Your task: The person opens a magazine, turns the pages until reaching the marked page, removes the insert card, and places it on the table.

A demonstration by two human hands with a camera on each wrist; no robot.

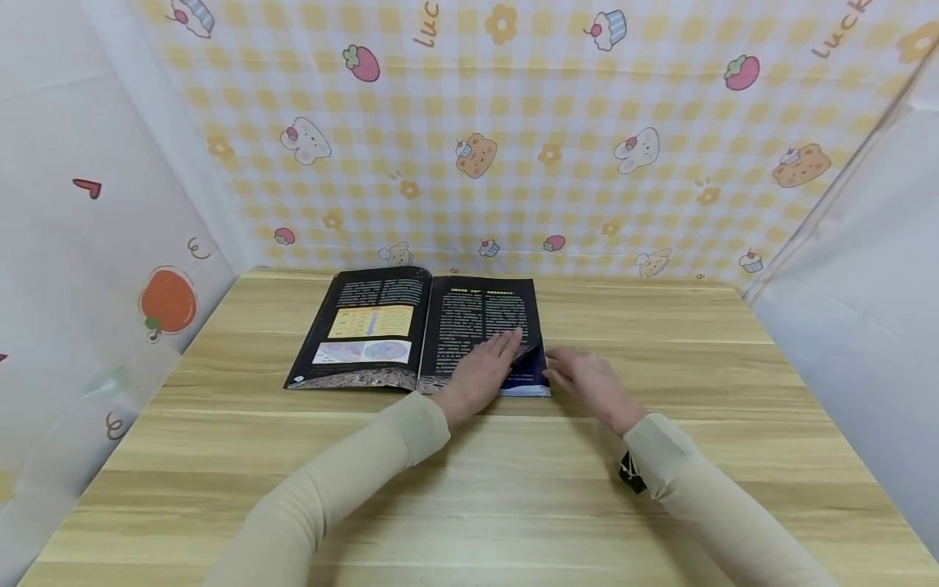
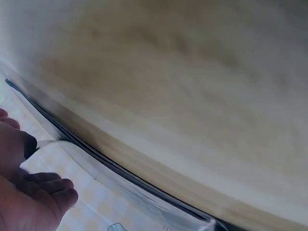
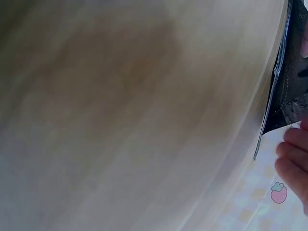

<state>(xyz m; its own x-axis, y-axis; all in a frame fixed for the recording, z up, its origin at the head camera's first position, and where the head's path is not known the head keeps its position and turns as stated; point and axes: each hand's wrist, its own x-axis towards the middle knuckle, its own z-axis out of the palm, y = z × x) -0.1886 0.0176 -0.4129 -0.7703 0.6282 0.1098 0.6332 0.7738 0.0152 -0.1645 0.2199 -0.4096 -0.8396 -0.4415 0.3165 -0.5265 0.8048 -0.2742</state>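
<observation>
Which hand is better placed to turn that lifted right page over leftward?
Probably the left hand: it reaches over the right page, beside the lifted lower corner, and lies nearer the left page. The right hand is farther out, by the magazine's right edge.

Long cream sleeves (image 1: 323, 497) end in slightly greyer cuffs (image 1: 420, 427), a small black device (image 1: 631, 476) showing beside the right one.

Free passage over the table (image 1: 697, 326) right of the right hand (image 1: 590, 383); leftward obstacles: left hand (image 1: 480, 375), magazine (image 1: 367, 322).
</observation>
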